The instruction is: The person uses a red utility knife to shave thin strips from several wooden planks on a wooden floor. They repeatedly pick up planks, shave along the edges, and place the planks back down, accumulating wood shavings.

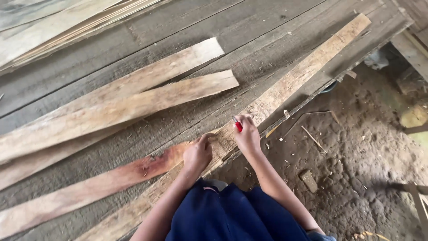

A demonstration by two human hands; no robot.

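Marking appeared to be the step in hand: I saw my right hand (pixel 248 137) closed in a narrow pinch on a red marker (pixel 238 126), tip on the long plank (pixel 285 87). My left hand (pixel 197 154) pressed flat, holding nothing, steadying that plank beside the marker. The plank lay along the platform edge (pixel 356 58), long axis running from near-left to far-right. The next move, I judged, called for a steady stroke. A reddish board (pixel 111 176) lay left of the plank.

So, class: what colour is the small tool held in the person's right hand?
Red, seen in the head view: the tool in the right hand.
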